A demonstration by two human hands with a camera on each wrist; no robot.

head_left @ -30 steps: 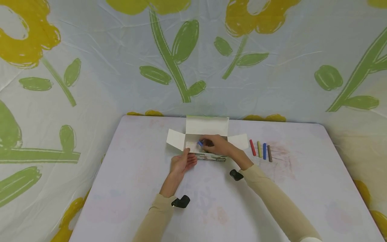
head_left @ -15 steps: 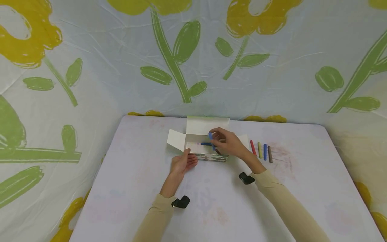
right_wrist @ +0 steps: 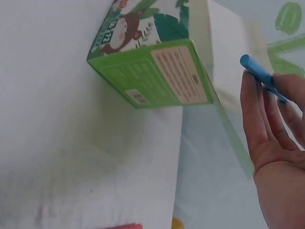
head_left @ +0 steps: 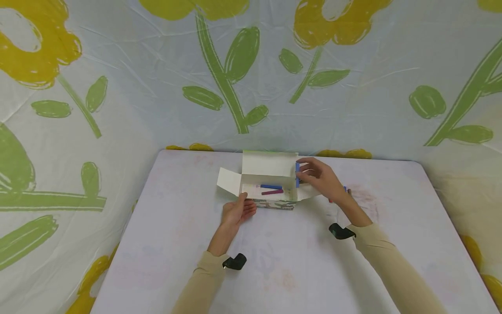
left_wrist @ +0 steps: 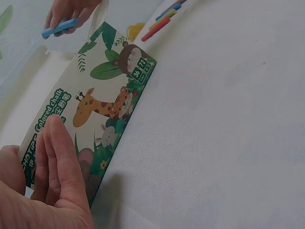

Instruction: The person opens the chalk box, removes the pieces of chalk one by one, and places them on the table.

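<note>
An open cardboard box of colored chalk (head_left: 274, 204) stands on the table with its flaps spread. My left hand (head_left: 234, 211) holds the box's front left part, thumb over the rim and fingers along the printed front, as the left wrist view shows. Inside lie a dark blue chalk (head_left: 270, 187) and a purple chalk (head_left: 272, 192). Beyond the box's right end, my right hand (head_left: 323, 176) pinches a light blue chalk stick (head_left: 297, 174) between thumb and fingertips, raised above the right flap. The right wrist view shows this chalk (right_wrist: 257, 70) near the box's green end.
A red chalk (left_wrist: 156, 29) lies on the table right of the box in a row with yellow, blue and brown sticks, mostly hidden by my right forearm in the head view. A flowered cloth (head_left: 219, 87) rises behind the table (head_left: 176, 183).
My right hand has lifted the light blue chalk out of the box and carried it right, past the box's right end. The left hand stays put on the box.
</note>
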